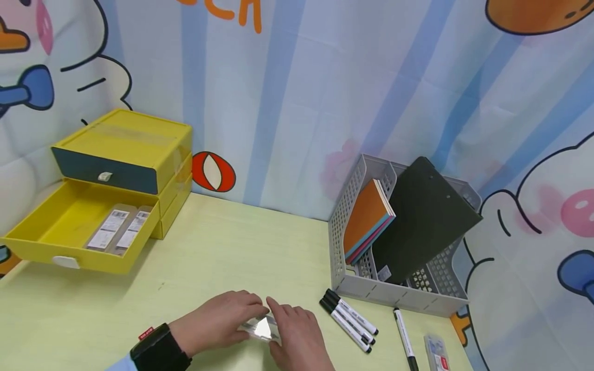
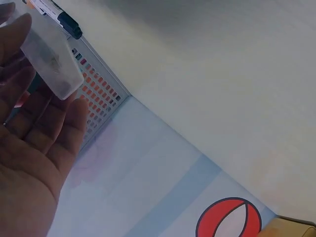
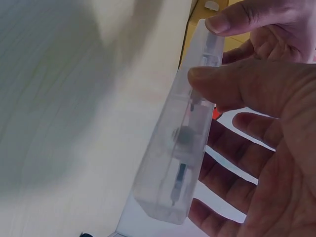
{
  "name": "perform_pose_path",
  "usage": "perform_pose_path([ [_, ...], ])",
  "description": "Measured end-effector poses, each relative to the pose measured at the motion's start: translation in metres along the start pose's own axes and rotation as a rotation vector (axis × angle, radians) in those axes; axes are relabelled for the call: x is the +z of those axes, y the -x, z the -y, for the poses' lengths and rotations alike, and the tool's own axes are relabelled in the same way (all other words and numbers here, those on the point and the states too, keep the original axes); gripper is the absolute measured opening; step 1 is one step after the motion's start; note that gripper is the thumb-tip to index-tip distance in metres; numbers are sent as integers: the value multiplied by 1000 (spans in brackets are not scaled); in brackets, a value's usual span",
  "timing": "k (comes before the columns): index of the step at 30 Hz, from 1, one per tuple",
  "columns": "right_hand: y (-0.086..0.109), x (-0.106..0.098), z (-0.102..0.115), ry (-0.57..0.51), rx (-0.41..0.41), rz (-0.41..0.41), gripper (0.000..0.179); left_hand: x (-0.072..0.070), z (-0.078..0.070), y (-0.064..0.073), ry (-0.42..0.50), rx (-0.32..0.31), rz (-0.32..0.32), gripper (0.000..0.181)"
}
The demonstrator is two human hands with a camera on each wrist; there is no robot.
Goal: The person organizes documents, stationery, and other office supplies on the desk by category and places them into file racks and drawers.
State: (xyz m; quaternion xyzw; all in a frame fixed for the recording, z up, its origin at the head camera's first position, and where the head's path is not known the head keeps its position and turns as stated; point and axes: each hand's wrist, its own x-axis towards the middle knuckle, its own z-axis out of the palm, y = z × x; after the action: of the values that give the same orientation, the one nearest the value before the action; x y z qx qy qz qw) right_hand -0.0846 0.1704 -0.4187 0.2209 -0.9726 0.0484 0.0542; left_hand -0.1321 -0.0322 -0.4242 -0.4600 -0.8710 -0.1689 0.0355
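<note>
Both hands hold one translucent plastic case, long and narrow, with small dark and metallic parts showing through its walls. In the head view the case lies between the hands, low over the table's front. My left hand pinches one end, its thumb on the near side. My right hand grips the other part; in the right wrist view its thumb presses the case's face and its fingers are behind. In the left wrist view the case lies against the left fingertips.
Left stands a yellow drawer unit, one drawer pulled out with two labelled clear cases inside. Right of my hands lie several black-capped markers and a small clear case. Behind, a grey file rack holds notebooks and a dark clipboard.
</note>
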Motion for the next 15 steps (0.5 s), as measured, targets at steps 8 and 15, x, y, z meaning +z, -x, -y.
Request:
perform_pose_path([
  [8, 3, -6, -11, -139, 74, -86, 63, -22, 9, 7, 57, -141, -15, 39],
  [15, 11, -5, -31, -148, 159, -125, 57, -59, 34, 33, 30, -413, -148, 38],
])
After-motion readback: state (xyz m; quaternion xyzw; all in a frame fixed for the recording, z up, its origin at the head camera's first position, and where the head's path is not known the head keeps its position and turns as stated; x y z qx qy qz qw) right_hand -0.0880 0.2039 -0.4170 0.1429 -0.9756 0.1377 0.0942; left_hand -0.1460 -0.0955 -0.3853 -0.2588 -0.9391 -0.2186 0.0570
